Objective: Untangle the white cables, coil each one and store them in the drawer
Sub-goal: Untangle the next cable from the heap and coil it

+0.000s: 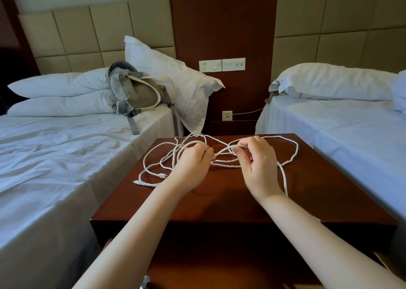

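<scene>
Knuckles up, our left hand (193, 163) has its fingers curled round a bunch of loops of the white cables (226, 163). Our right hand (257, 163) pinches a single strand between thumb and forefinger, its other fingers loosely bent and its palm turned toward the left. Both forearms reach in from the near edge, wrists low over the wood.

The cables lie in a tangle on the far half of the surface (219, 201). One wide loop runs out close to the far right corner, and a strand passes our right wrist toward the front edge. Two plug ends (162, 175) rest near the left edge. Dark polished wood shows between our forearms up to the front edge.

A left bed (55, 157) and a right bed (351, 124) stand close on either side. A grey backpack (136, 93) leans on a pillow (175, 80) on the left bed.

On the wall panel (224, 25) behind sit switch plates (222, 64) and, lower, a small socket plate (227, 115). Its marking is too small for us to read.
</scene>
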### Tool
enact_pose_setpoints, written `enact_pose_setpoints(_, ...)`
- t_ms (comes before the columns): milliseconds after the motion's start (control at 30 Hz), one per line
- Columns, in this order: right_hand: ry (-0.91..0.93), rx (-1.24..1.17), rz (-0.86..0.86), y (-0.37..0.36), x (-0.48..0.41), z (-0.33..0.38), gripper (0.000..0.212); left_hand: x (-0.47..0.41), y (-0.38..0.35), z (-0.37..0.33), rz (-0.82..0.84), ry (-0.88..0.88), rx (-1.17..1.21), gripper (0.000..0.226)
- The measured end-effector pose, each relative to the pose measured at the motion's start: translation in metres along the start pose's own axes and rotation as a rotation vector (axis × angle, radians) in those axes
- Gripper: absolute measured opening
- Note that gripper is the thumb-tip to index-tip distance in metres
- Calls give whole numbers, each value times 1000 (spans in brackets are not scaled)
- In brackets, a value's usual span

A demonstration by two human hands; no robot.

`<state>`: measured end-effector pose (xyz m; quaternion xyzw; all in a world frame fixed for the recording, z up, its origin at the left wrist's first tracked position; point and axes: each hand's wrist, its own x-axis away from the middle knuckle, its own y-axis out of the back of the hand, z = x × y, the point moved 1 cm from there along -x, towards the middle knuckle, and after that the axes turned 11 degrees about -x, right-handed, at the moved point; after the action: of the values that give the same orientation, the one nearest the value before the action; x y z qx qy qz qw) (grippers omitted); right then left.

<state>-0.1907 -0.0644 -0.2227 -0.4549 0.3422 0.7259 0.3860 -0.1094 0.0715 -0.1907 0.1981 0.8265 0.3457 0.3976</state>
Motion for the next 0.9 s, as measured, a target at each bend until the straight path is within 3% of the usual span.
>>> enact_pose_setpoints(100, 5, 10, -56, 3, -2, 2, 42, 3, -3, -8, 118, 23, 199, 40)
enact_pose_setpoints(267, 4, 23, -99, 3, -2, 0, 41, 5, -3, -16, 384, 7, 146, 24)
enact_pose_setpoints(433, -96, 23, -15, 5, -3, -3, 37, 13, 4, -29, 750, 33, 560, 22)
enact_pose_setpoints(533, -113, -1, 68, 4, -3, 0, 39, 14, 12, -40, 860, -2, 892, 23)
enact_pose_setpoints(633, -271, -71, 299, -7, 2, -1, 25, 12, 16, -48, 854, -61, 1175, 24)
enact_pose_setpoints(700, -337, -131, 484, -16, 8, 3, 31, 11, 17, -51, 797, -44, 1338, 22)
enact_pose_setpoints(800, -173, -44, 577, -16, 13, 20, 31, 7, 18, -50, 564, 113, 1527, 30)
enact_pose_setpoints(900, -188, -24, 693, -16, 10, 26, 24, 3, 19, -44, 324, 266, 1648, 30)
